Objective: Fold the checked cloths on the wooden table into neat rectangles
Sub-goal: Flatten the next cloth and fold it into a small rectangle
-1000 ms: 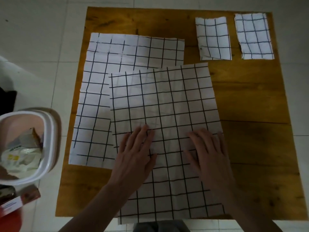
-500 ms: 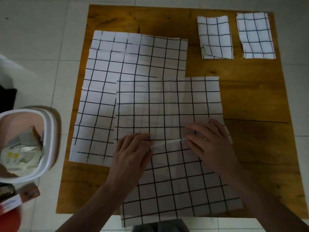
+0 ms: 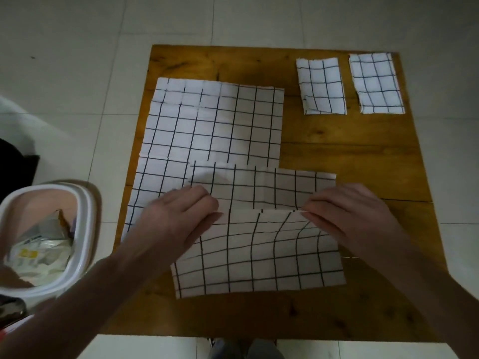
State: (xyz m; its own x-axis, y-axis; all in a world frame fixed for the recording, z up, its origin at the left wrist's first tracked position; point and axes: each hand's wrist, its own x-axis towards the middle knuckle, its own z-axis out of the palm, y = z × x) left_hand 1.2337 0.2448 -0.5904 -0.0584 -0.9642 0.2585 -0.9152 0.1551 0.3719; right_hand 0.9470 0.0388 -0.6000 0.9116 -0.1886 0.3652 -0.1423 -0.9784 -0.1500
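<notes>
A checked cloth [image 3: 259, 252] is held by both hands on the near part of the wooden table [image 3: 350, 156]. Its folded edge is pinched by the fingers of the left hand [image 3: 178, 218] at one end and by the fingers of the right hand [image 3: 347, 216] at the other, so that a raised crease is stretched between the two sets of fingertips. On the far side of the fingers, a strip of the same cloth is seen lying flat; on the near side, the upper layer is spread down towards the table's front edge, slightly rippled just under the right fingertips.

Beyond the left fingers, and partly covered by the held cloth, a larger unfolded cloth [image 3: 212, 125] is laid flat on the wood. Well beyond the right fingers, near the far edge of the table, two small folded cloths are set side by side without touching: one [image 3: 321, 86] with a turned-up near corner, the other [image 3: 375, 84] just to its right.

Off the table, on the tiled floor [image 3: 77, 73] to the left of the left forearm, a white bin [image 3: 85, 216] with crumpled wrappers inside is seen.
</notes>
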